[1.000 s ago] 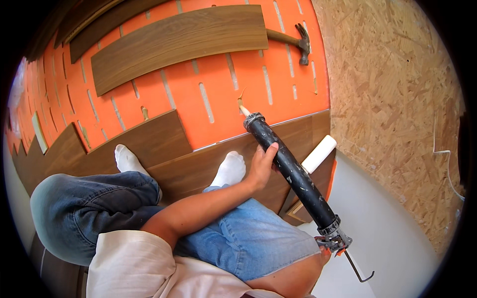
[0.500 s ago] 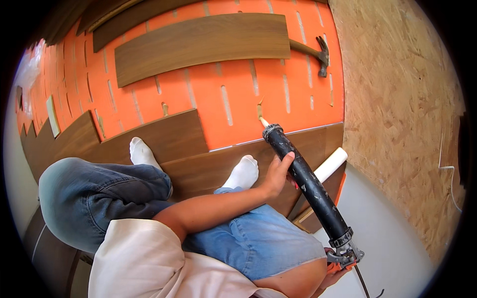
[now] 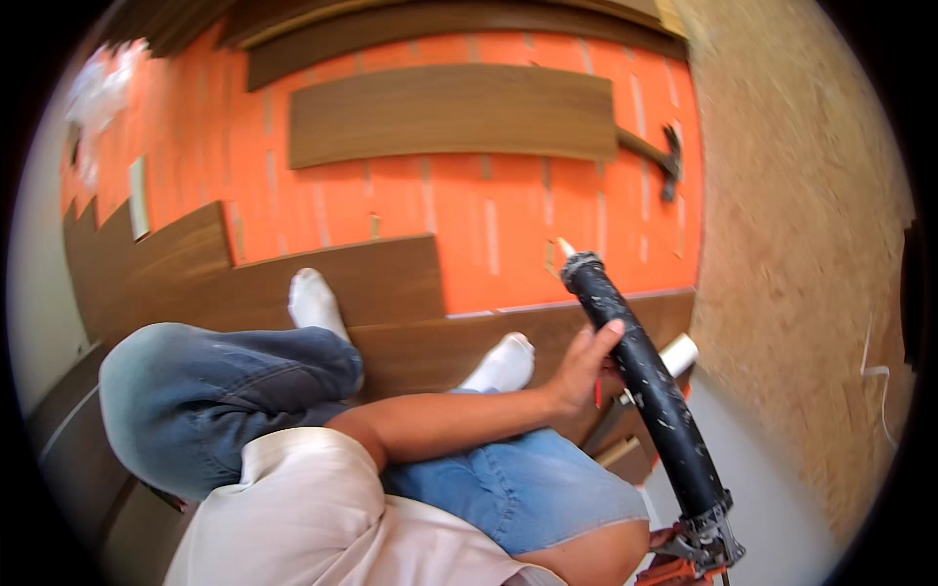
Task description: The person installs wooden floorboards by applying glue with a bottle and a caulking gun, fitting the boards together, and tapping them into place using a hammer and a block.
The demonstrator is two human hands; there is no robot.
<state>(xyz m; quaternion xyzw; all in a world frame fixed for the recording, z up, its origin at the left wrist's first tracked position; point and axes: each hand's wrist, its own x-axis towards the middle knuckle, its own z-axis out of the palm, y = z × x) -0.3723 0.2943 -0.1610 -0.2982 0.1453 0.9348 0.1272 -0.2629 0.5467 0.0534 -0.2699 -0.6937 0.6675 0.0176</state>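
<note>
A black caulking gun (image 3: 657, 396) slants across the right side, its pale nozzle (image 3: 566, 247) pointing away from me over the orange underlayment (image 3: 469, 210). My left hand (image 3: 586, 369) is wrapped round the middle of the barrel. At the rear end, my right hand (image 3: 664, 540) grips the orange handle, mostly hidden behind my leg and the frame of the gun. Beside the nozzle tip, a tan bead of adhesive (image 3: 549, 258) lies in a slot of the underlayment. Laid brown floor planks (image 3: 391, 281) run under my socked feet, with a stepped edge at the left.
A loose plank (image 3: 449, 112) lies across the underlayment, partly over the handle of a claw hammer (image 3: 670, 161). More planks (image 3: 469, 27) are stacked at the far side. Particle board (image 3: 801, 215) covers the floor at right. A white roll (image 3: 678, 355) lies behind the gun.
The view has shifted, so the scene sits lower and further right. The nozzle tip has come off the adhesive bead, and the gun remains in both hands.
</note>
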